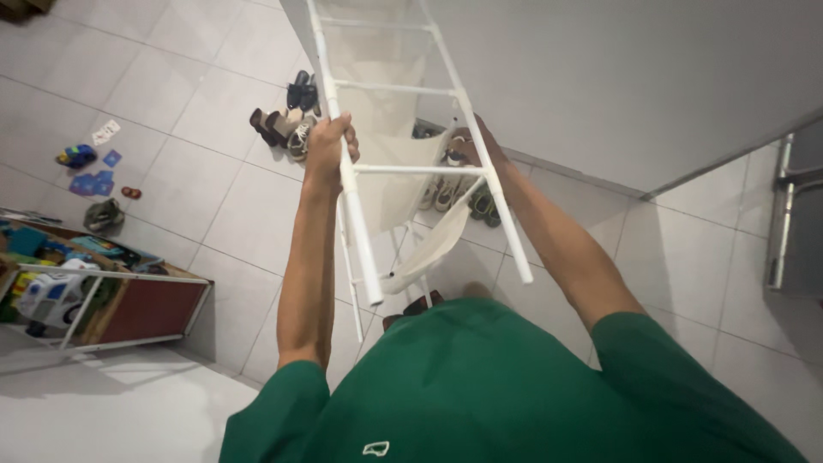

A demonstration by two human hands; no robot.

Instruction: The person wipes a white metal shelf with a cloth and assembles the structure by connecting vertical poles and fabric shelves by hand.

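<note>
Head view looks straight down, and both arms reach forward, nearly straight, from a green shirt (480, 386). Left hand (330, 150) wraps tight round the left tube of a white shoe rack (403, 171), knuckles up, fingers curled over the pole. Right hand (471, 147) grips the right tube at about the same height, partly hidden behind a crossbar. That rack is lifted off the tiled floor (197, 197), its frame tilted, long axis running from the top of the view down toward the person's chest, lower tube ends pointing at the shirt. Cream fabric shelves (403, 184) sag between the rails. Close on the right stands a grey wall (617, 86), its base just beyond the rack. Pairs of shoes (287, 120) lie on the floor under and beside the frame. Off to the left, well apart, sits a toy shelf (103, 296) with small toys (90, 171) scattered on open tiles between.
</note>
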